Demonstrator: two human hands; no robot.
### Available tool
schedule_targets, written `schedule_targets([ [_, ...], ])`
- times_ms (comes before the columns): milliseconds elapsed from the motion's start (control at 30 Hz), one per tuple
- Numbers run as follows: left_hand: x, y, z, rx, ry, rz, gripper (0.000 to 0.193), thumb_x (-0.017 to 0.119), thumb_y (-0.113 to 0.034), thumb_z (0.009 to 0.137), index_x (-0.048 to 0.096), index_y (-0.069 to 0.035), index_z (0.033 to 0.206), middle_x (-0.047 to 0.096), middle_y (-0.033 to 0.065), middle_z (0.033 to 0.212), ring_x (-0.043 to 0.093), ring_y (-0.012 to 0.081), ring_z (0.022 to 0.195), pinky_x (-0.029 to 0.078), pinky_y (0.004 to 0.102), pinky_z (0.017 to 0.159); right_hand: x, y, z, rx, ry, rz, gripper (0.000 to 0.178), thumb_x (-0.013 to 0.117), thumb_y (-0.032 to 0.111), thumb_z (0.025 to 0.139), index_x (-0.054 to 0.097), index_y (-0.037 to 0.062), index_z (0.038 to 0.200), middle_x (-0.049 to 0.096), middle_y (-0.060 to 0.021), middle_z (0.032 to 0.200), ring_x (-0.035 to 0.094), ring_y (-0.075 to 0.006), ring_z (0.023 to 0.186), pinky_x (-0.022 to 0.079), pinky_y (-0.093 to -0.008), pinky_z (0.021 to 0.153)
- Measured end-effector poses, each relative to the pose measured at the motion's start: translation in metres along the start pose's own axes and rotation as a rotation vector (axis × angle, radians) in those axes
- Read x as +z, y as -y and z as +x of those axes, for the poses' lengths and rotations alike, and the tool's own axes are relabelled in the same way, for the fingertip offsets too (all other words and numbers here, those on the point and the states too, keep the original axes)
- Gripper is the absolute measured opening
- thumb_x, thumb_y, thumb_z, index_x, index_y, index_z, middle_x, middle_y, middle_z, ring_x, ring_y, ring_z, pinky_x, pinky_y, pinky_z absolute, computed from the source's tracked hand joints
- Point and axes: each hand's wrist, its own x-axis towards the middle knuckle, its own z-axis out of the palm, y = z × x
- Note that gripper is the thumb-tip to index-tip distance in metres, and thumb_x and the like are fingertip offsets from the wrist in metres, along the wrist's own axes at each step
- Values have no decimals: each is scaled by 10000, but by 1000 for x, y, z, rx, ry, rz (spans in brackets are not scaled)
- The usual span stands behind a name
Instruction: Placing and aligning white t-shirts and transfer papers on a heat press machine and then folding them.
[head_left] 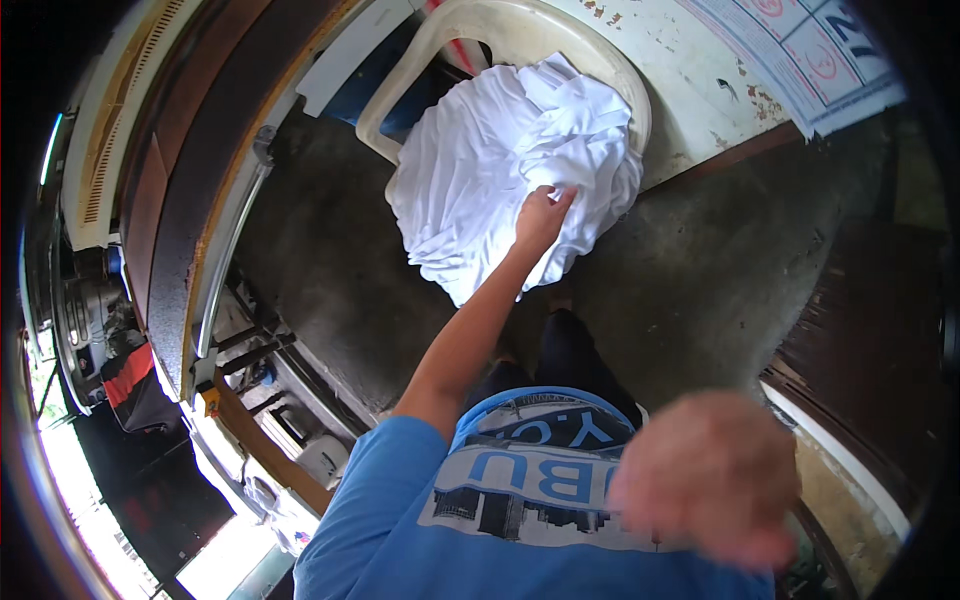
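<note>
Nearest my camera is the right hand (pixel 710 475), a blurred mass hiding part of the blue shirt (pixel 370 490); I can't tell how its fingers are set or whether they hold anything. Farther out, I see the left hand (pixel 543 215) on the white cloth (pixel 470 160), thumb and forefinger slightly apart; whether they pinch a fold, I can't tell. The cloth is heaped around those fingertips, mostly to their left, on a cream plastic chair (pixel 590 38), whose rim curves beyond them. A paint-chipped white panel (pixel 700 115) bounds their upper right; a dark-sided bench (pixel 190 130) stands well left.
</note>
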Motion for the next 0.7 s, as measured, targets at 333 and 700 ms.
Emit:
schedule_targets([
  [333, -33, 2, -51, -123, 113, -374, 222, 551, -205, 836, 565, 11, 885, 542, 11, 687, 487, 92, 643, 404, 268, 593, -121, -228, -82, 1276, -398, -89, 520, 439, 497, 860, 551, 18, 1026, 588, -100, 929, 545, -148, 805, 440, -275, 668],
  [700, -147, -25, -194, -83, 107, -629, 235, 557, -157, 861, 538, 7, 1029, 545, 0, 875, 475, 69, 847, 414, 238, 751, 58, -273, -7, 1121, 139, 374, 243, 485, 62, 815, 538, 24, 1049, 571, -32, 812, 533, -103, 682, 455, -233, 606],
])
